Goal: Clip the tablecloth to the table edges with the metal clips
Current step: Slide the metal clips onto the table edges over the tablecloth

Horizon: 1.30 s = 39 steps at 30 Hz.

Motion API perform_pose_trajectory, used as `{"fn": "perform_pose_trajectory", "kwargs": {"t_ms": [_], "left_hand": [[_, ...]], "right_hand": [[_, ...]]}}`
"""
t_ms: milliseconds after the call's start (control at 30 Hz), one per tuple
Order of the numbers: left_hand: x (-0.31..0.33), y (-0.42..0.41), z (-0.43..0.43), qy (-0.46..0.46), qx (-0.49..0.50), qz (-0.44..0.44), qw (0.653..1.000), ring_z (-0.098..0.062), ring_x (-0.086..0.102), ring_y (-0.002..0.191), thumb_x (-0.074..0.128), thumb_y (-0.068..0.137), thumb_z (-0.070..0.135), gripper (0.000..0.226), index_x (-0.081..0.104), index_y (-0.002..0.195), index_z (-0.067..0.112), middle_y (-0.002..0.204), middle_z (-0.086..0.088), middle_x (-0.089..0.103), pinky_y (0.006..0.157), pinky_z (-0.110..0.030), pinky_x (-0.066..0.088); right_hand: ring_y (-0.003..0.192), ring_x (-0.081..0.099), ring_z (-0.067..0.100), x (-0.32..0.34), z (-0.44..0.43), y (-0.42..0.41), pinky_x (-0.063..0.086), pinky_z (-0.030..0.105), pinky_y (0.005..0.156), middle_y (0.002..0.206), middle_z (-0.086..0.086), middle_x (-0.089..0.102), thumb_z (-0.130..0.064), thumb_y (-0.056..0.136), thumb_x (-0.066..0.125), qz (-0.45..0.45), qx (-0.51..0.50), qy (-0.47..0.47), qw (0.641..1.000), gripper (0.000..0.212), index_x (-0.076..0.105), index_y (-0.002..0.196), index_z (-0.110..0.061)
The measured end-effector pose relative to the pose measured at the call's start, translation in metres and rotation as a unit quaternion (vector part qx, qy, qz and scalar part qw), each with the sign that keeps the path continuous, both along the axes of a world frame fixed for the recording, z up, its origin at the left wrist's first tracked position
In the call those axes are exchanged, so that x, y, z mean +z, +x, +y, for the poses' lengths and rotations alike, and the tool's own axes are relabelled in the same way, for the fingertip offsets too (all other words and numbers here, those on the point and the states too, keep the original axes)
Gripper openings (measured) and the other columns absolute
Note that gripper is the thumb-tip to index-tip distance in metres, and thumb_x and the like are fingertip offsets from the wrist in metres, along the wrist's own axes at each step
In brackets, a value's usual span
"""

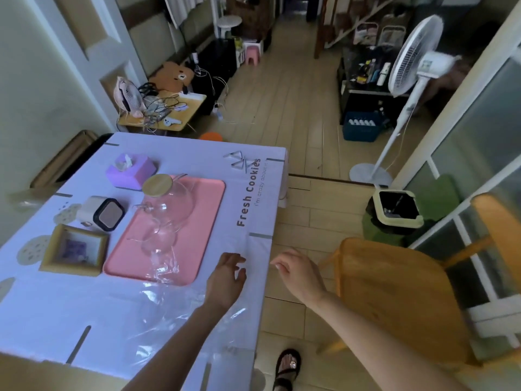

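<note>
A white tablecloth point(118, 311) printed "Fresh Cookies" covers the table. Several metal clips sit along its edges, one point(260, 235) on the right edge just beyond my hands and another point(79, 344) near the front edge. A small pile of loose metal clips point(240, 160) lies near the far right corner. My left hand point(225, 277) hovers over the cloth near the right edge, fingers relaxed and spread, holding nothing. My right hand point(298, 273) floats just past the table's right edge, fingers loosely curled, empty.
A pink tray point(205, 221) carries a glass teapot point(169, 204) and glass cups. A purple tissue box point(131, 170), a small speaker point(103, 213) and a wooden frame point(74, 249) stand to its left. An orange chair point(394, 294), a bin point(396, 210) and a fan point(414, 60) stand on the right.
</note>
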<state>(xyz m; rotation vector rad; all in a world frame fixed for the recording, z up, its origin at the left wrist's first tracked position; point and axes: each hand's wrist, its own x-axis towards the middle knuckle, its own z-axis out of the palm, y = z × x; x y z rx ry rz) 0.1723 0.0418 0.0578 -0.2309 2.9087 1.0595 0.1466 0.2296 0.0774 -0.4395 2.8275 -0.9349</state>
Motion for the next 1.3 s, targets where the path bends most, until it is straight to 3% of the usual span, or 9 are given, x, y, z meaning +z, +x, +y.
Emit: {"fn": "perform_pose_trajectory", "kwargs": {"t_ms": [133,433,533,633,767,833,1000,1300], "left_hand": [[-0.008,-0.056,-0.009,0.040,0.027,0.005,0.999,-0.017,0.065,0.093,0.055,0.087,0.006,0.025,0.063,0.110,0.012,0.119,-0.004,0.055,0.078,-0.035,0.053],[-0.010,-0.178,-0.020,0.065,0.068,-0.043,0.995,-0.020,0.064,0.096,0.052,0.090,0.011,0.024,0.061,0.112,0.013,0.123,-0.004,0.052,0.081,-0.035,0.052],[-0.008,-0.199,-0.022,0.059,0.079,-0.050,0.994,-0.019,0.063,0.097,0.053,0.091,0.014,0.025,0.060,0.115,0.013,0.123,-0.003,0.050,0.070,-0.028,0.052],[-0.008,-0.218,-0.021,0.056,0.096,-0.058,0.992,-0.019,0.065,0.086,0.052,0.091,0.015,0.024,0.060,0.114,0.014,0.120,-0.001,0.050,0.056,-0.019,0.045],[-0.014,-0.242,-0.013,0.072,0.116,-0.073,0.988,-0.021,0.063,0.089,0.053,0.091,0.017,0.020,0.062,0.108,0.016,0.116,0.000,0.051,0.070,-0.036,0.055],[-0.019,-0.255,-0.009,0.067,0.136,-0.071,0.986,-0.022,0.063,0.089,0.053,0.089,0.016,0.016,0.062,0.102,0.015,0.113,-0.004,0.055,0.077,-0.035,0.053],[-0.033,-0.296,0.009,0.081,0.220,-0.075,0.969,-0.023,0.064,0.085,0.052,0.089,0.017,0.006,0.052,0.095,0.018,0.107,-0.003,0.055,0.073,-0.035,0.051],[-0.044,-0.372,0.029,0.039,0.310,-0.176,0.934,-0.025,0.058,0.103,0.053,0.091,0.027,0.033,0.046,0.121,0.015,0.123,-0.004,0.047,0.078,-0.032,0.045]], "right_hand": [[0.096,0.057,0.007,0.003,-0.013,-0.066,0.041,0.018,0.077,0.107,-0.009,0.060,-0.013,0.094,0.047,-0.025,0.013,0.003,1.000,0.023,0.068,0.101,-0.021],[0.096,0.059,0.013,-0.010,-0.037,-0.194,0.043,0.022,0.077,0.109,-0.002,0.064,-0.008,0.091,0.044,-0.077,0.023,0.030,0.996,0.030,0.070,0.102,-0.020],[0.097,0.059,0.015,-0.011,-0.044,-0.222,0.045,0.025,0.080,0.111,0.000,0.063,-0.009,0.092,0.045,-0.087,0.027,0.031,0.995,0.029,0.070,0.102,-0.019],[0.096,0.059,0.016,-0.010,-0.048,-0.251,0.046,0.027,0.080,0.110,0.001,0.062,-0.010,0.092,0.046,-0.089,0.039,0.034,0.995,0.027,0.070,0.100,-0.020],[0.097,0.059,0.016,-0.012,-0.047,-0.291,0.045,0.026,0.079,0.110,0.001,0.063,-0.013,0.093,0.047,-0.094,0.061,0.036,0.993,0.025,0.070,0.100,-0.020],[0.097,0.059,0.016,-0.014,-0.047,-0.312,0.046,0.025,0.079,0.111,0.002,0.063,-0.014,0.093,0.048,-0.096,0.077,0.036,0.992,0.023,0.070,0.099,-0.019],[0.102,0.060,0.016,-0.019,-0.043,-0.377,0.047,0.024,0.082,0.115,0.000,0.063,-0.013,0.093,0.049,-0.101,0.156,0.058,0.981,0.023,0.068,0.103,-0.018],[0.107,0.060,0.020,-0.029,-0.057,-0.473,0.049,0.031,0.087,0.117,0.002,0.064,-0.013,0.093,0.049,-0.108,0.249,0.094,0.958,0.024,0.068,0.107,-0.015]]}}
